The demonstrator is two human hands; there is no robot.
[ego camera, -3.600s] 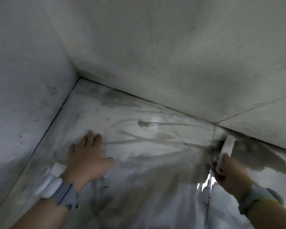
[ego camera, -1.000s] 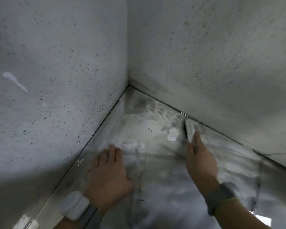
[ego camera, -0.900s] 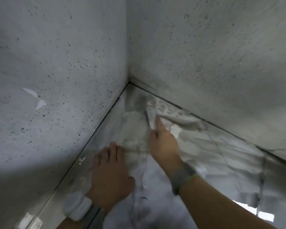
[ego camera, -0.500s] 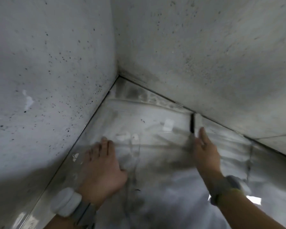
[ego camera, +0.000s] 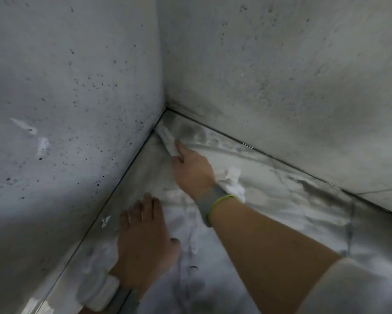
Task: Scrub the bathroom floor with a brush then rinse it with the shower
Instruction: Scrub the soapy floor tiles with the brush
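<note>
A white scrub brush (ego camera: 166, 139) lies on the wet, glossy marble floor (ego camera: 281, 200) in the far corner, its tip against the base of the left wall. My right hand (ego camera: 191, 169) grips its near end, index finger stretched along the top. My left hand (ego camera: 145, 242) rests flat on the floor near the left wall, fingers straight. Grey streaks of dirty water cross the floor around the brush. No shower head is in view.
Two speckled grey walls, the left wall (ego camera: 65, 109) and the back wall (ego camera: 292, 87), meet at the corner (ego camera: 164, 107) and box in the floor. A bright light reflection (ego camera: 233, 175) shows on the wet floor beside my right wrist.
My right hand has swept the brush left from the back-wall edge into the corner by the left wall. My left hand has stayed flat on the floor.
</note>
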